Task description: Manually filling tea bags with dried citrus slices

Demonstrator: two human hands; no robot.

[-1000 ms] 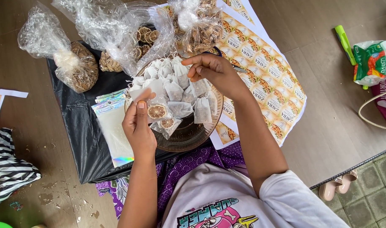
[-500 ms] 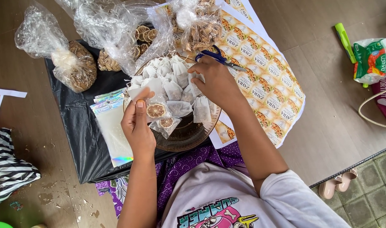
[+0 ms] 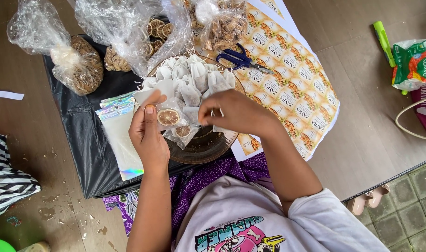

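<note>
The black sheet covers the low bench, and on it, at the middle, sits a round woven tray heaped with small white paper sachets. Both hands work just above the tray's near side. The left hand holds a small clear pouch with a dried citrus slice inside, thumb on the front and the other fingers behind, pressed together on it. The right hand is curled, its fingers pinching something small and white at the pouch's edge; what exactly, I cannot tell.

To do this well, the pouch mouth is best kept open and level over the tray, so anything that slips lands there.

Beyond the tray stand large clear bags of dried slices, close enough to catch an elbow. A printed label sheet lies to the right, with blue-handled scissors on it, touching the tray rim. A stack of shiny flat pouches lies just left of the left hand. A green marker rests well apart.
</note>
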